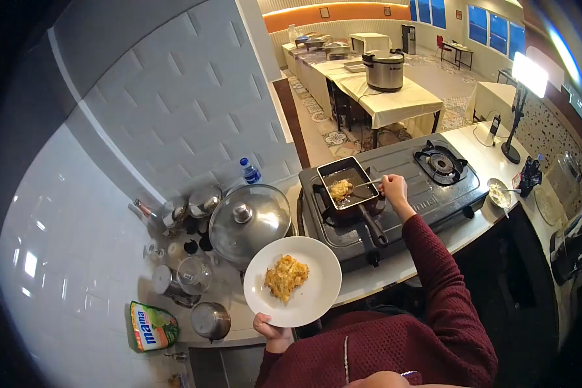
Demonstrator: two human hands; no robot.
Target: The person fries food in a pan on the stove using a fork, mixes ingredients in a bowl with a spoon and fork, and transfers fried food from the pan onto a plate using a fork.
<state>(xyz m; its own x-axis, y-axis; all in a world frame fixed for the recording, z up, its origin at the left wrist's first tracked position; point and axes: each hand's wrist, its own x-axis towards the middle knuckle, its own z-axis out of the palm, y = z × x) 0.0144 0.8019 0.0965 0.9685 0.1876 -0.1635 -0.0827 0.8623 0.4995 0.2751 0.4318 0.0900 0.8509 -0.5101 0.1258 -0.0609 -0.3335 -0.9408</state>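
Note:
My left hand [273, 331] grips the lower edge of a white plate [322, 284], held in front of my body. Golden-brown fried food [286, 278] lies on the plate. Out over the stove, my right hand [394, 189] is closed on the handle of a thin metal utensil [367, 183]. The utensil reaches into a square dark pan [350, 171] on the left burner, its far end beside a smaller fried piece [341, 189]. The pan's black handle [374, 227] points toward me.
The two-burner stove [414, 169] has a bare right burner [441, 163]. Left of it stand a glass-lidded pan [250, 223], a bottle [249, 171], metal pots [211, 321] and a green pouch [154, 326]. A small bowl [499, 194] and a lit lamp [530, 74] are at the right.

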